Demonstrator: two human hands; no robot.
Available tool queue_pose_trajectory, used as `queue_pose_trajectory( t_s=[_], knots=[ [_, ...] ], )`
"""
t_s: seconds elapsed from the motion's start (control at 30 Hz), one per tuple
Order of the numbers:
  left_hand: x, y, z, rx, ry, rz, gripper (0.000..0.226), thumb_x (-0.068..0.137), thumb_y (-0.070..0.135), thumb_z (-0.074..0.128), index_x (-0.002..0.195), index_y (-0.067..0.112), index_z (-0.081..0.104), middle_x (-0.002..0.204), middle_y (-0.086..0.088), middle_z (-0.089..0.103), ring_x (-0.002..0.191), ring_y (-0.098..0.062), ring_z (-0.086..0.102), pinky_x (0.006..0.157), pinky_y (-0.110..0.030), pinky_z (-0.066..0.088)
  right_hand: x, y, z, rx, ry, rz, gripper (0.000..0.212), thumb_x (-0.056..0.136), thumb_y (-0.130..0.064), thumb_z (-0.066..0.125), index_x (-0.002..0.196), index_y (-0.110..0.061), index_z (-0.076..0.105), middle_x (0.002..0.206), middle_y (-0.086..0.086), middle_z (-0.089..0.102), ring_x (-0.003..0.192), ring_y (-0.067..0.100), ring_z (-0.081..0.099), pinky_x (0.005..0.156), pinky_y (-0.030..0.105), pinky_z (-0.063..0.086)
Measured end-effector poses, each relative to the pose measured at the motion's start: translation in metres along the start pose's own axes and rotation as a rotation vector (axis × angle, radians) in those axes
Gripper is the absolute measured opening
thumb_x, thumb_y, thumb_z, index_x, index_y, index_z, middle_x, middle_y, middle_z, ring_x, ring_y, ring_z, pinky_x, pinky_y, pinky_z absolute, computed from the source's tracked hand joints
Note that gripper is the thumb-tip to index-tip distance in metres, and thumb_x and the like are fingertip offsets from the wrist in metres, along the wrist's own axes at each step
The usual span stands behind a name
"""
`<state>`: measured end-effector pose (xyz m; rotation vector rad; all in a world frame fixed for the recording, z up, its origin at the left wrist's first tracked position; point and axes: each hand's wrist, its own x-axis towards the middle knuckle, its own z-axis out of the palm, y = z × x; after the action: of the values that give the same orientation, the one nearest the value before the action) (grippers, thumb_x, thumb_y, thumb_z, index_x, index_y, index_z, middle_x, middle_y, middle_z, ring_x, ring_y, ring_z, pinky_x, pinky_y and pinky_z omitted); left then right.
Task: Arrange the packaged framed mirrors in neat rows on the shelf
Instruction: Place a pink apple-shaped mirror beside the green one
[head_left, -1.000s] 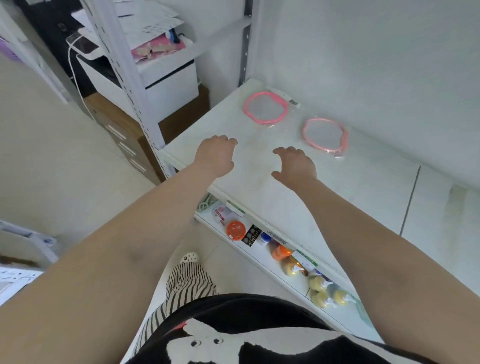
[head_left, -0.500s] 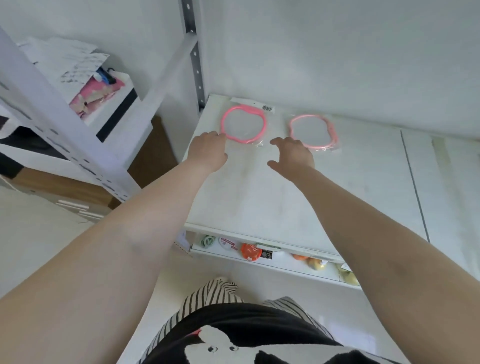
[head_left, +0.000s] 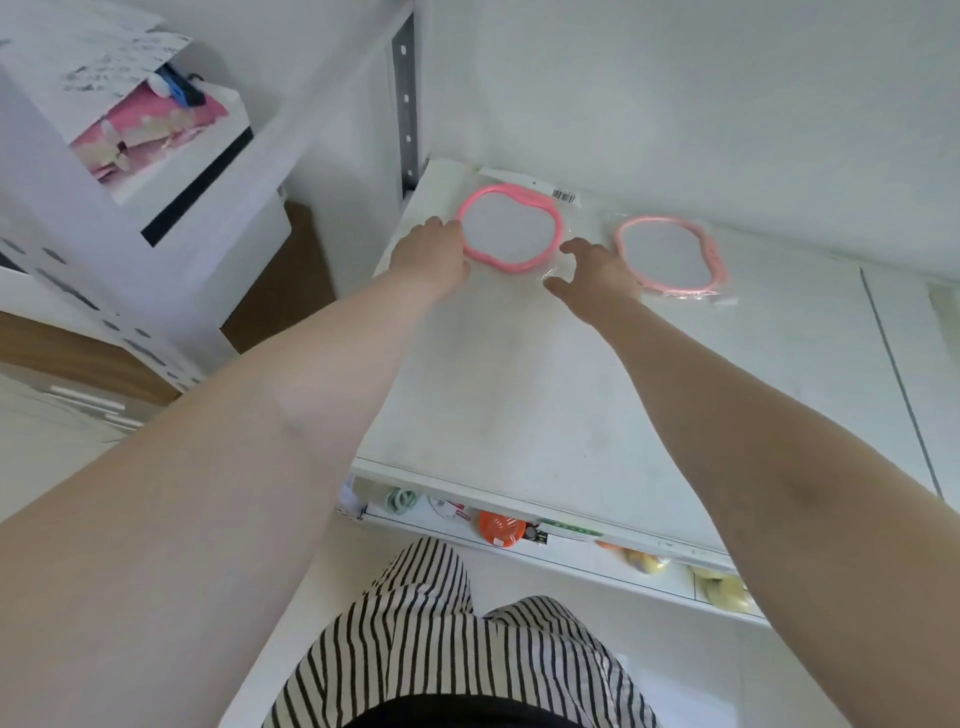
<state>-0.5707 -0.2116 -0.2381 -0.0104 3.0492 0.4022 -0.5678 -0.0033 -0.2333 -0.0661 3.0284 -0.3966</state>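
Reaching with both arms onto the white shelf (head_left: 519, 395); two packaged mirrors lying flat near its back edge, close to the wall, side by side with a gap between them; left mirror (head_left: 511, 228) has a brighter pink frame in a clear bag with a white header card and barcode at the top; right mirror (head_left: 670, 254) has a paler pink frame, also bagged, sitting slightly nearer the front. Left hand (head_left: 431, 249) is touching the left edge of the left mirror's frame, fingers lying forward and loosely bent, not wrapping anything I can see; right hand (head_left: 597, 273) is sitting between the two mirrors, fingers spread and relaxed, thumb resting on the lower right corner of the left mirror's bag, not gripping. Lower shelf (head_left: 519, 551) is showing an orange round item (head_left: 501, 527) and yellowish packs (head_left: 722, 590); white cabinet (head_left: 208, 171) standing off to the left with papers on top; striped trousers (head_left: 452, 639) showing at the bottom.
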Motion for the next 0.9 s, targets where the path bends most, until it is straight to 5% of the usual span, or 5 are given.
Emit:
queue_pose_trajectory(
  t_s=[0.43,0.53,0.63,0.73,0.9],
  knots=[
    [0.051,0.005,0.027,-0.499,0.052,-0.166,0.042,0.094,0.027,0.052,0.129,0.004,0.049,0.13,-0.013,0.057,0.12,-0.031,0.053,0.095,-0.032,0.042,0.055,-0.02,0.035,0.563,0.085,0.269,0.057,0.085,-0.019,0.063,0.136,-0.017,0.039,0.118,0.01,0.06,0.098,0.029,0.066,0.085,0.043,0.055],
    [0.036,0.004,0.023,-0.73,0.086,-0.358,0.044,0.092,0.021,0.054,0.128,-0.003,0.049,0.13,-0.019,0.056,0.121,-0.032,0.054,0.096,-0.036,0.044,0.041,-0.023,0.029,0.7,0.044,0.356,0.067,0.082,-0.008,0.062,0.142,-0.019,0.033,0.121,0.01,0.056,0.089,0.027,0.066,0.066,0.035,0.054],
    [0.009,0.0,0.018,-0.992,0.062,-0.45,0.011,0.083,0.01,0.062,0.082,-0.001,0.062,0.075,-0.021,0.063,0.072,-0.026,0.061,0.059,-0.032,0.045,0.016,-0.023,0.013,0.791,-0.044,0.408,0.076,0.083,-0.002,0.062,0.147,-0.018,0.024,0.114,0.009,0.051,0.075,0.018,0.054,0.053,0.025,0.04],
    [-0.029,0.007,0.002,-1.24,-0.065,-0.474,0.023,0.086,0.0,0.062,0.067,0.011,0.058,0.041,0.003,0.057,0.054,-0.014,0.047,0.051,-0.022,0.045,-0.016,-0.018,-0.009,0.932,-0.067,0.441,0.075,0.081,0.0,0.065,0.146,-0.013,0.03,0.117,0.008,0.053,0.091,0.022,0.054,0.069,0.03,0.043],
    [-0.097,0.033,-0.025,-1.401,-0.158,-0.48,0.024,0.09,-0.009,0.052,0.077,0.011,0.056,0.071,-0.006,0.055,0.06,-0.012,0.049,0.049,-0.015,0.054,-0.074,-0.008,-0.045,1.017,-0.053,0.428,0.035,0.078,0.005,0.065,0.111,-0.009,0.065,0.074,0.003,0.057,0.059,0.014,0.047,0.068,0.029,0.043]
  ],
)
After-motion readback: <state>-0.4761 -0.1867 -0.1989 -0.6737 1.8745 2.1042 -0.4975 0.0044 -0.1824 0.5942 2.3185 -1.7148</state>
